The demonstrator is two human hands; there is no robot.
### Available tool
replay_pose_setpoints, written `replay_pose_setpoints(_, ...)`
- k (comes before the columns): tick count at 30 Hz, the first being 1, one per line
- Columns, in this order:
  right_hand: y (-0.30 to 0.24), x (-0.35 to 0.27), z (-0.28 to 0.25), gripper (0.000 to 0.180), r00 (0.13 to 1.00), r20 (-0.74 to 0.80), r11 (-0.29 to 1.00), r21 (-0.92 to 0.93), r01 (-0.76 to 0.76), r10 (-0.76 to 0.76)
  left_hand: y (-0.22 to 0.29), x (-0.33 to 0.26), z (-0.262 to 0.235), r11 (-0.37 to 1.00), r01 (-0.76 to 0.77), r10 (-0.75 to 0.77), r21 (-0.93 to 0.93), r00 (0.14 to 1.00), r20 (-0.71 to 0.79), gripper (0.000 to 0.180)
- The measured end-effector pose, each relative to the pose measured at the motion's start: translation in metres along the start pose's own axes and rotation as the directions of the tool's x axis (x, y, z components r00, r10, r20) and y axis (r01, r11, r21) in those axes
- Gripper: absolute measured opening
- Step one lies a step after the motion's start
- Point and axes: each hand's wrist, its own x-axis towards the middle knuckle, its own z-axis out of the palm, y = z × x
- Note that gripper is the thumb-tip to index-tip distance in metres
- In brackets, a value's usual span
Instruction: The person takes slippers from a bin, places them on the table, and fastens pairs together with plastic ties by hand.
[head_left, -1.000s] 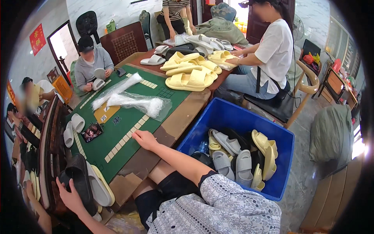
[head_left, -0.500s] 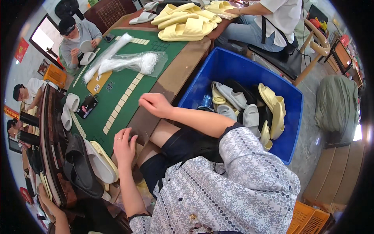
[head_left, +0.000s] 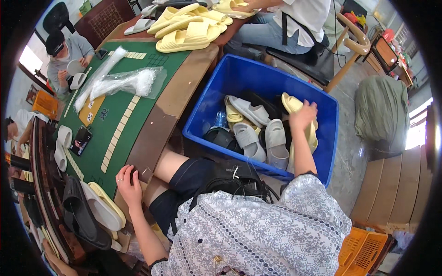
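Observation:
My right hand (head_left: 303,117) is over the yellow slippers (head_left: 291,103) at the right side of a blue bin (head_left: 209,99). Its fingers look spread across the slippers, and I cannot see a grip closed on one. More slippers lie in the bin, among them a grey slipper (head_left: 276,140) and a black slipper (head_left: 223,138). My left hand (head_left: 129,186) rests at the table's near edge with its fingers apart and nothing in them. Close to it, a cream slipper (head_left: 108,202) and a black slide (head_left: 83,209) stand at the table's lower left side.
On the green table mat (head_left: 159,60) lie clear bags of white ties (head_left: 123,85), a phone (head_left: 81,140) and white slippers (head_left: 62,147). Yellow slippers (head_left: 191,34) are heaped at the far end. Co-workers sit around the table; a wooden chair (head_left: 352,43) stands beyond the bin.
My right hand has moved from above the table edge rightward into the bin, onto the yellow slippers. The view has turned to the right. My left hand stays by the table edge.

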Motion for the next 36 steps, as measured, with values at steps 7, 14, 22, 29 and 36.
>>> replay_pose_setpoints(7, 0.18, -0.05, 0.071, 0.057, 0.91, 0.291, 0.944, 0.06, -0.326, 0.296, 0.006, 0.001, 0.001, 0.998, 0.008, -0.009, -0.069, 1.0, -0.014, 0.018)
replay_pose_setpoints(14, 0.056, -0.036, -0.038, 0.063, 0.984, -0.179, 0.858, 0.502, 0.11, -0.021, -0.001, -0.004, -0.01, 0.996, 0.015, -0.022, -0.082, 0.996, -0.085, 0.018)
replay_pose_setpoints(22, -0.193, -0.108, -0.212, 0.062, 0.779, -0.329, 0.327, 0.769, 0.55, -0.534, 0.019, 0.002, -0.022, 0.984, -0.08, 0.067, -0.159, 0.994, -0.084, 0.022)
replay_pose_setpoints(29, -0.306, -0.254, -0.23, 0.073, 0.218, -0.309, -0.057, 0.683, 0.728, -0.926, 0.067, 0.011, -0.026, 0.704, 0.183, -0.412, -0.686, 0.892, -0.184, 0.084)
replay_pose_setpoints(36, -0.315, -0.288, -0.202, 0.05, -0.241, -0.504, -0.558, 0.735, 0.384, -0.829, 0.012, -0.014, -0.002, 0.779, 0.603, -0.626, -0.173, 0.725, -0.288, 0.082)
